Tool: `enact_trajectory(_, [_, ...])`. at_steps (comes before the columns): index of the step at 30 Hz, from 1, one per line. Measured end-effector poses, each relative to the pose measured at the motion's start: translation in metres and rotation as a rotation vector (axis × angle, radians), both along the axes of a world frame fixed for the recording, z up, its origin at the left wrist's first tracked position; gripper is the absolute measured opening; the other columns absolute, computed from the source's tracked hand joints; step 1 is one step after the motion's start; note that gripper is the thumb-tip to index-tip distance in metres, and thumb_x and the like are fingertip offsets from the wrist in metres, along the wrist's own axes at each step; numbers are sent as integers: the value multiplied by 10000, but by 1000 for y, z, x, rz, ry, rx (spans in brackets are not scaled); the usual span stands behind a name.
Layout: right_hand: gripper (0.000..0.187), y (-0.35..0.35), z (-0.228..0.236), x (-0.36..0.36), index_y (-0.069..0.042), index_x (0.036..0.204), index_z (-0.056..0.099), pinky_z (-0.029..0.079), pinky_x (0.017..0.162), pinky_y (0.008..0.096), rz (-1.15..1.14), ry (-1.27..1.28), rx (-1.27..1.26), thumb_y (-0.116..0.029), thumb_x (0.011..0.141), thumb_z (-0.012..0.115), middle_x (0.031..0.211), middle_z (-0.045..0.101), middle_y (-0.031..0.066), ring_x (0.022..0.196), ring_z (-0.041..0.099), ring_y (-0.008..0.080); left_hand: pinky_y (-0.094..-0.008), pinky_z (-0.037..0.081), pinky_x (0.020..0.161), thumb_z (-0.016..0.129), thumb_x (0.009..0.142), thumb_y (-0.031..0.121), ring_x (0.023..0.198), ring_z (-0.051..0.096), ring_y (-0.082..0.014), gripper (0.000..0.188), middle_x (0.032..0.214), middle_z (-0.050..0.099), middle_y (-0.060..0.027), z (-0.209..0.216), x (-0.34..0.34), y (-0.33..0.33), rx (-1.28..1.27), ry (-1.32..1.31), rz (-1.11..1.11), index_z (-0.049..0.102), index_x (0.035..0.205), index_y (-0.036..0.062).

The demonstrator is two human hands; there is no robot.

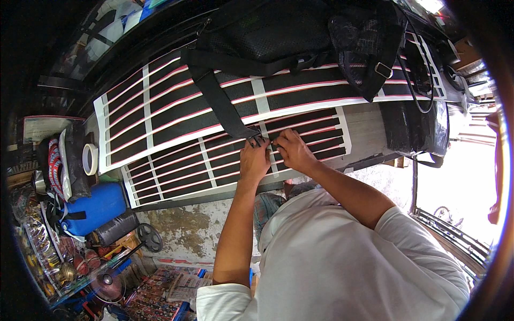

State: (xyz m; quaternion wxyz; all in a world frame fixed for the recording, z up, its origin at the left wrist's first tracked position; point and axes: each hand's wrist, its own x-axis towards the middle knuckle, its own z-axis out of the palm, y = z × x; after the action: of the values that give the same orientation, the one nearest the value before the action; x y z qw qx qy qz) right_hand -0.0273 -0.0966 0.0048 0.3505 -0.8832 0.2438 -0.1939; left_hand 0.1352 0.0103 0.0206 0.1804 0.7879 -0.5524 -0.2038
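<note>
A black strap (224, 108) runs down from a black mesh bag (257, 33) toward me. At its lower end is a small dark buckle (257, 140), pinched in the fingers of my left hand (255, 159). Close beside it, my right hand (294, 151) is closed, its thumb and fingertips pressed together over something dark that I cannot make out. Both hands rest just above striped black panels with thin white and red lines: a nearer panel (182, 176) and a larger one (176, 115) behind it. White tape crosses both panels. The bag lies on the larger one.
Grey table surface (367, 131) shows right of the panels. A black wrapped bundle (415, 128) sits at its right end. A tape roll (90, 159) stands at the left, near a blue bag (99, 208). Lower left are a fan (107, 283) and shelves of small goods.
</note>
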Motion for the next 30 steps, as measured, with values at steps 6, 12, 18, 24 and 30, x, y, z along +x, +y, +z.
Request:
enact_trajectory(6, [310,-1,-1,-1,-37,1150,682,523,996,517,-3,-17,34,39,850,671,1131,535,172,1110,589,394,-556,583,894,747,850,29,1104,673,-455,368,1252,677,-201,3,1,-8,16,-32,-32,703,1208,101])
enact_trajectory(12, [319,-2,2,-1,-44,1155,684,507,1032,510,13,5,18,25,844,690,1131,547,168,1128,584,393,-558,576,866,733,872,25,1055,683,-462,288,1229,676,-219,-13,6,-4,7,55,28,699,1152,81])
enact_trajectory(18, [330,-2,1,0,-47,1148,682,509,1022,503,6,-26,32,26,826,695,1114,557,170,1110,583,388,-571,563,839,729,838,-8,996,685,-465,282,1098,691,-229,-7,1,-6,-20,-3,29,694,1110,56])
enact_trajectory(24, [354,-4,1,3,-52,1153,685,509,1034,513,16,-16,31,52,815,666,1132,559,176,1141,588,404,-577,567,855,720,794,-43,1041,688,-473,313,1100,696,-239,-8,-1,-12,-114,-36,-13,687,1099,16])
enact_trajectory(30, [347,-5,-2,0,-49,1148,682,513,1026,515,10,-25,34,51,817,651,1134,557,175,1137,589,406,-567,585,863,727,787,-28,1051,696,-474,327,1107,703,-241,-6,-2,-11,-37,4,7,691,1109,17])
